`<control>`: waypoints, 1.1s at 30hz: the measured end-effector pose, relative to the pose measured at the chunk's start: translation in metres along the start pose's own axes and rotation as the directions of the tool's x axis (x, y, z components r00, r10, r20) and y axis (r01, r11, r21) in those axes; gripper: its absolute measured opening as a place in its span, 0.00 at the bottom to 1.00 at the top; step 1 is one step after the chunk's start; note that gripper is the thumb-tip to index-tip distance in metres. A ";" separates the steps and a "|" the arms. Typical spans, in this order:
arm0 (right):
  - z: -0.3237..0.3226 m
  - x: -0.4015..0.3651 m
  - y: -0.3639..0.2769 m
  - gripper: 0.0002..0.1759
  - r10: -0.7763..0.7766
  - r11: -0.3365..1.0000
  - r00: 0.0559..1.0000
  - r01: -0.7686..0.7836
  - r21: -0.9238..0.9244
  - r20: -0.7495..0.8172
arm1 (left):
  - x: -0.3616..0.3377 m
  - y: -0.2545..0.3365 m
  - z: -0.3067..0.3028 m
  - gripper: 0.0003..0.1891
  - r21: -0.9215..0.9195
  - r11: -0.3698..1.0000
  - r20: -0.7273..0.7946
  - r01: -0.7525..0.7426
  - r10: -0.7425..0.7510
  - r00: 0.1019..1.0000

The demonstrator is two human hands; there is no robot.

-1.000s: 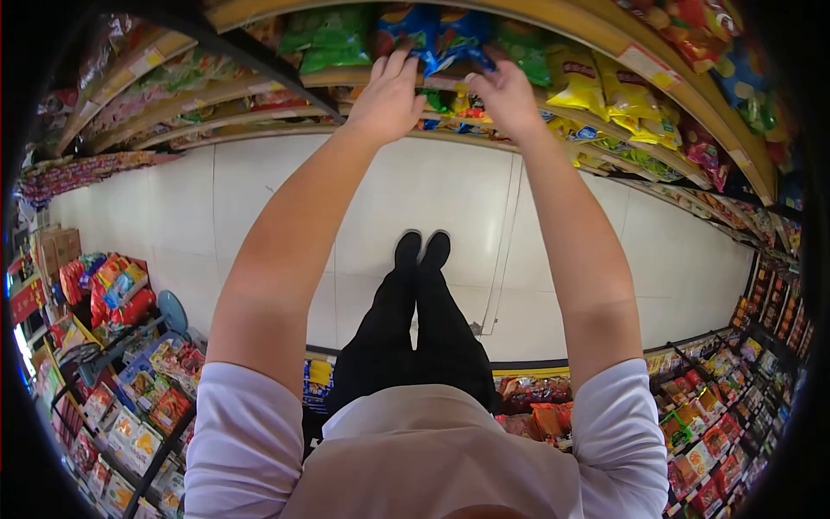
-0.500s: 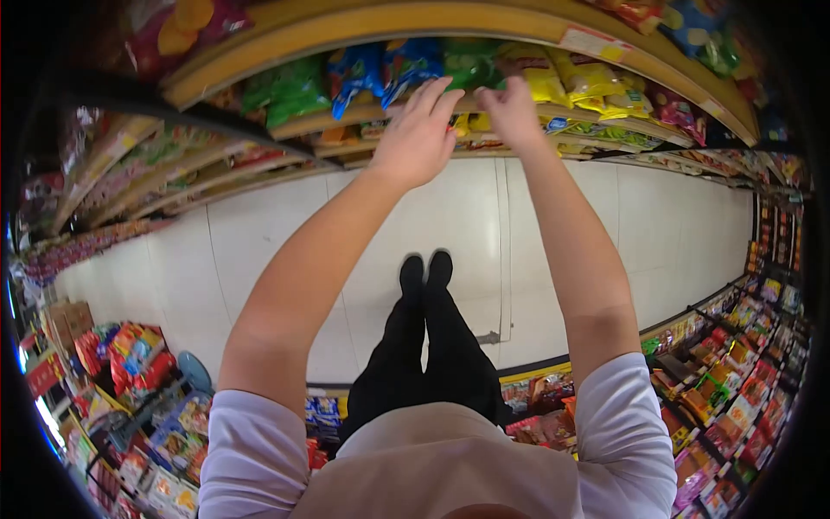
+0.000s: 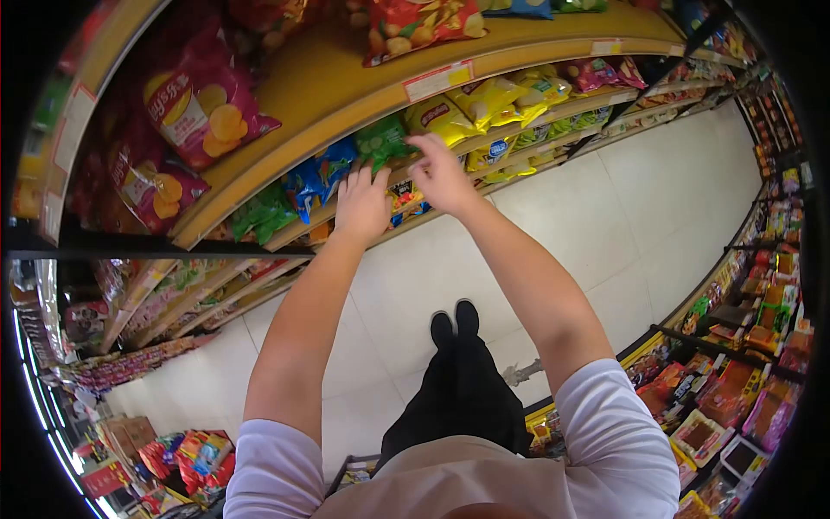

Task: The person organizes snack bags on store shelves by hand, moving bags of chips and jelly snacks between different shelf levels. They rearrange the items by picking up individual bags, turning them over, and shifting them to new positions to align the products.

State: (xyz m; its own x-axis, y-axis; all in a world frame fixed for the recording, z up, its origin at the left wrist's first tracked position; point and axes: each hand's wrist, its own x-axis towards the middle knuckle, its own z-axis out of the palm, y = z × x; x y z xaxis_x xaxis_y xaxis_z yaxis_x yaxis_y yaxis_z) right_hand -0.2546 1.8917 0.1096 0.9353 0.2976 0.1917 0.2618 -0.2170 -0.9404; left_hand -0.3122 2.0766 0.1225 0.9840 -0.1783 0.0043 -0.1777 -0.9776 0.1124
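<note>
Both my hands are at a shelf of snack bags, around a green chip bag [image 3: 382, 141]. My left hand [image 3: 363, 206] has its fingers stretched out at the bag's lower front edge; contact is hard to make out. At the bag's right side is my right hand [image 3: 443, 177], with thumb and fingers apart and fingertips against or very near its edge. Blue chip bags [image 3: 318, 177] stand just left of the green one, and a yellow chip bag [image 3: 443, 119] stands to its right. Neither hand has a bag in its grip.
A higher shelf board [image 3: 320, 95] with purple-red chip bags [image 3: 203, 108] and a red chip bag [image 3: 424, 26] juts out above my hands. Lower shelves hold more packets. Behind me runs a display of packaged snacks [image 3: 731, 389]. Cardboard boxes [image 3: 128, 435] stand on the pale tiled floor [image 3: 553, 251].
The view has turned and tilted, so more of the upper shelf shows. My hands remain around the green bag, with the left fingers now lower on its front.
</note>
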 end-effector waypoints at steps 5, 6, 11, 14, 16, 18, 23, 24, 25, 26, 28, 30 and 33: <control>-0.091 0.015 0.031 0.25 -0.372 0.792 0.790 -0.003 -0.610 -0.488 | 0.013 0.056 -0.014 0.29 -0.203 0.961 0.041 -0.189 0.201 0.979; -0.107 0.025 0.046 0.25 -0.316 0.804 0.775 -0.087 -0.588 -0.547 | 0.016 0.066 -0.009 0.29 -0.192 0.960 0.065 -0.204 0.219 0.973; -0.150 0.047 0.052 0.28 0.174 0.905 0.924 -0.286 -0.315 -0.339 | 0.039 0.098 0.001 0.33 -0.168 0.978 0.169 -0.123 0.152 0.974; -0.141 0.044 0.057 0.26 0.180 0.922 0.952 -0.251 -0.296 -0.248 | 0.051 0.093 0.020 0.33 -0.172 0.983 0.195 -0.067 0.100 0.976; -0.128 0.033 0.058 0.25 0.135 0.956 0.952 -0.198 -0.214 -0.275 | 0.059 0.099 0.012 0.34 -0.139 0.990 0.251 -0.037 0.071 0.965; -0.123 0.025 0.070 0.26 0.051 0.992 0.946 -0.087 -0.097 -0.322 | 0.062 0.103 0.009 0.34 -0.126 0.992 0.301 0.001 0.038 0.953; -0.167 0.020 0.064 0.29 0.067 0.997 0.942 -0.072 -0.002 -0.330 | 0.070 0.119 0.004 0.32 -0.170 0.981 0.289 0.097 -0.044 0.956; -0.174 0.017 0.063 0.29 0.017 0.995 0.977 -0.038 -0.097 -0.215 | 0.069 0.122 0.007 0.30 -0.156 0.982 0.258 0.105 -0.062 0.964; -0.181 0.017 0.060 0.30 -0.027 0.982 0.995 0.010 -0.187 -0.093 | 0.069 0.127 0.008 0.28 -0.143 0.983 0.227 0.113 -0.079 0.971; -0.188 0.017 0.054 0.32 0.042 0.983 0.999 -0.040 -0.176 0.006 | 0.070 0.130 0.011 0.28 -0.137 0.982 0.233 0.127 -0.093 0.968; -0.192 0.023 0.052 0.33 0.033 0.988 0.997 -0.023 -0.155 0.064 | 0.075 0.147 0.012 0.23 -0.168 0.961 0.050 0.218 -0.212 0.976; -0.193 0.026 0.051 0.35 0.068 0.992 0.986 -0.052 -0.113 0.150 | 0.077 0.171 0.004 0.22 -0.214 0.953 -0.065 0.215 -0.234 0.970; -0.195 0.025 0.057 0.35 0.060 0.998 0.982 -0.061 -0.003 0.177 | 0.089 0.199 -0.012 0.23 -0.244 0.958 -0.229 0.149 -0.207 0.951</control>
State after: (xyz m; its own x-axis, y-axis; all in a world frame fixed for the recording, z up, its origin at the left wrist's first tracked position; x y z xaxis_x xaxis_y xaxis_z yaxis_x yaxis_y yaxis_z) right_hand -0.1695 1.7050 0.1155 0.8925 0.4435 0.0821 0.2052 -0.2372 -0.9495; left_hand -0.2600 1.8674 0.1575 0.9762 0.0581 0.2088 -0.0194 -0.9361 0.3511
